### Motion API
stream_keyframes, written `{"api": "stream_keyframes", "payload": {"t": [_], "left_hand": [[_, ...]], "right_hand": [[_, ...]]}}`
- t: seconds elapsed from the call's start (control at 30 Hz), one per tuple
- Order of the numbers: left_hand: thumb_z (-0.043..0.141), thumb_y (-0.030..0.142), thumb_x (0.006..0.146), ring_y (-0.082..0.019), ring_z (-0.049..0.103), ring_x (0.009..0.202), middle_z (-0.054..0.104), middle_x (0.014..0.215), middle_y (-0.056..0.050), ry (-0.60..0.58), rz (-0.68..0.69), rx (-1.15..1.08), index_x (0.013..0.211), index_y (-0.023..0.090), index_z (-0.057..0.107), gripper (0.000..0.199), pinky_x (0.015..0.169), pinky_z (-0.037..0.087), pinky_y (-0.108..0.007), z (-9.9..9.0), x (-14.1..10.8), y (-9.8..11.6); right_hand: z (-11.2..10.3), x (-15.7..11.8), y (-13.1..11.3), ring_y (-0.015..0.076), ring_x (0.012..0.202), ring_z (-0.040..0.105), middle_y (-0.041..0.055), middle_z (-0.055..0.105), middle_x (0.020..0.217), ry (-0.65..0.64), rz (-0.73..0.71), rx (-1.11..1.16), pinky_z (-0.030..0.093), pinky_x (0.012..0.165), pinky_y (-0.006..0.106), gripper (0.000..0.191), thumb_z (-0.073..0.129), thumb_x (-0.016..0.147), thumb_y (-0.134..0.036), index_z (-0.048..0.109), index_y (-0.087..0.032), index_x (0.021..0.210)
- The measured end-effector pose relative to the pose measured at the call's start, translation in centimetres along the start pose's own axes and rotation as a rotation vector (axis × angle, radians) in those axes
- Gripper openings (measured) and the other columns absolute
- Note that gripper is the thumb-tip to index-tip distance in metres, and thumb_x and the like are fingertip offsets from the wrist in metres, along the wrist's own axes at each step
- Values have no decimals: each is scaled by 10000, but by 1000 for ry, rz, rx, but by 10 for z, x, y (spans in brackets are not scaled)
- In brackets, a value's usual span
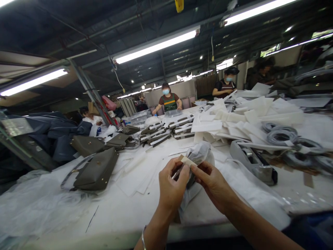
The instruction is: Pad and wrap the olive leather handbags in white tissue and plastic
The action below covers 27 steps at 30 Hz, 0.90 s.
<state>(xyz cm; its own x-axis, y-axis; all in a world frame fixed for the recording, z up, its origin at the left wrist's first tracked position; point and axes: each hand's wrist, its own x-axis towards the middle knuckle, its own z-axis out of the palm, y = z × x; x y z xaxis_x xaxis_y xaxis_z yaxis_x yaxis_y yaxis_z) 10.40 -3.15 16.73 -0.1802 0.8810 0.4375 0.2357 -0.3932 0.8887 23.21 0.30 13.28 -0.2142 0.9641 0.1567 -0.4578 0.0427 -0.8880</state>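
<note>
My left hand [172, 182] and my right hand [214, 184] meet above the near part of the table. Both are closed in a pinch on a small beige strip [188, 161], one at each end. Whether it is paper or tape I cannot make out. Directly behind and below the fingers is a dark item in thin whitish wrapping [200, 152], partly hidden by the hands. To the left, an olive-brown handbag [97, 170] with small gold-coloured studs lies on its side, its strap wrapped in pale material.
A grey tape dispenser [252, 163] stands to the right, with rolls of grey strip [282, 135] behind it. White sheets [234, 116] are heaped at the back right. Several wrapped dark pieces [156, 133] lie mid-table. A co-worker [169, 100] stands across the table.
</note>
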Motion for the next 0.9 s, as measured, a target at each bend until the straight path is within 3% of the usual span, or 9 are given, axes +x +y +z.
{"api": "stream_keyframes", "payload": {"t": [0.17, 0.37, 0.57, 0.77, 0.9], "left_hand": [[595, 285, 900, -175, 692, 765, 737, 820, -6, 25, 161, 442, 875, 227, 688, 112, 751, 518, -275, -8, 3, 8], [565, 203, 908, -237, 721, 943, 757, 1075, -87, 125, 487, 848, 1136, 248, 712, 275, 826, 562, -318, -4, -8, 0], [443, 130, 948, -281, 615, 1223, 627, 1332, -170, 129, 580, 986, 1367, 155, 566, 438, 994, 539, -408, 5, -20, -12], [406, 122, 958, -317, 583, 1259, 571, 1379, -207, 77, 600, 1115, 1404, 89, 515, 460, 1010, 531, -453, 3, -19, -15], [445, 146, 952, -265, 614, 1228, 623, 1335, -165, 29, 589, 963, 1367, 126, 564, 432, 1031, 520, -398, -3, -13, -8]], "right_hand": [[5, -2, -1, 106, 629, 469, -20, 603, 729, 17, -18, -2, 391, 579, 245, 315, 822, 727, -442, 671, -182, 822], [11, -2, -2, 184, 821, 612, 31, 707, 906, -24, -39, 37, 485, 739, 292, 354, 838, 705, -420, 702, -204, 950], [9, 0, -2, 219, 916, 650, 53, 723, 996, -42, -79, 43, 512, 841, 334, 325, 839, 716, -391, 692, -215, 947], [5, -4, 1, 215, 984, 641, 36, 703, 993, -107, -70, 79, 501, 900, 346, 267, 788, 789, -378, 667, -223, 969], [0, -1, -3, 202, 899, 661, 34, 708, 915, -35, -64, 5, 518, 867, 337, 260, 790, 781, -397, 688, -202, 921]]}}
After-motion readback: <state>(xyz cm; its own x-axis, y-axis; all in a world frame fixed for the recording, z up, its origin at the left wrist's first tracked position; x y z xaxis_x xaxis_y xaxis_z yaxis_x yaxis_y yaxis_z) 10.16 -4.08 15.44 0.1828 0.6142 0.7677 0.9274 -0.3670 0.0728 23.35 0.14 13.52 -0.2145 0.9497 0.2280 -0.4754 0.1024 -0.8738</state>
